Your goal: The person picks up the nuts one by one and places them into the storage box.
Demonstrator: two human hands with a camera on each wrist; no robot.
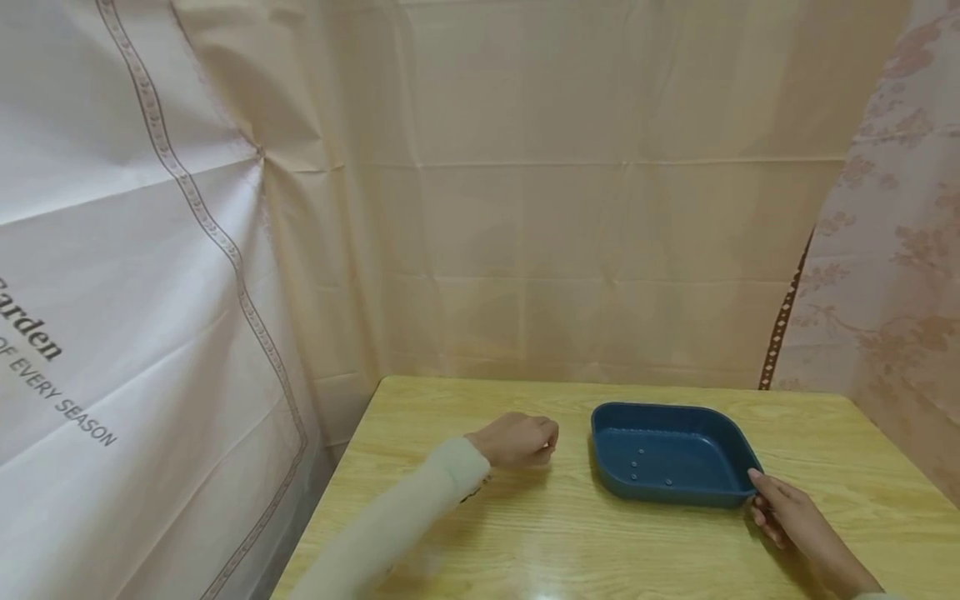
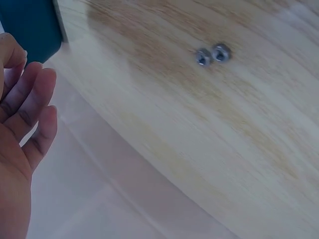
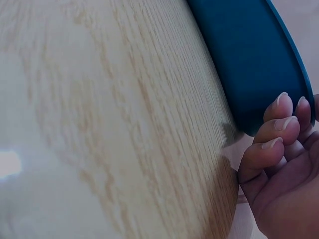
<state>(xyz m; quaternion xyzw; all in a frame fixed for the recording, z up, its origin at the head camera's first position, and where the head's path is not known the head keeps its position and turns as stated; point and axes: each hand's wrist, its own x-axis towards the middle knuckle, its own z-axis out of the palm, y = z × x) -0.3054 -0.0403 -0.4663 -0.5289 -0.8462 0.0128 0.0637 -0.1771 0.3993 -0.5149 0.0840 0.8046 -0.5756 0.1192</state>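
Note:
A dark blue rectangular tray (image 1: 675, 497) with rounded corners stands on the table, several small metal nuts (image 1: 668, 482) scattered over its floor. My right hand (image 1: 789, 512) grips the near right corner, thumb on the rim and fingers beneath it. Left of the tray, my left hand (image 1: 517, 439) hovers over the table with bent fingers, thumb close to the index finger. Whether a nut sits between those fingertips I cannot tell. Two more nuts, a left one (image 2: 203, 57) and a right one (image 2: 221, 52), lie side by side on the wood in the left wrist view.
The light wood-grain table (image 1: 525, 542) ends at a back edge close to a beige hanging cloth (image 1: 585, 250). White printed cloth (image 1: 150, 333) hangs along the left side, and a floral cloth (image 1: 892, 275) on the right.

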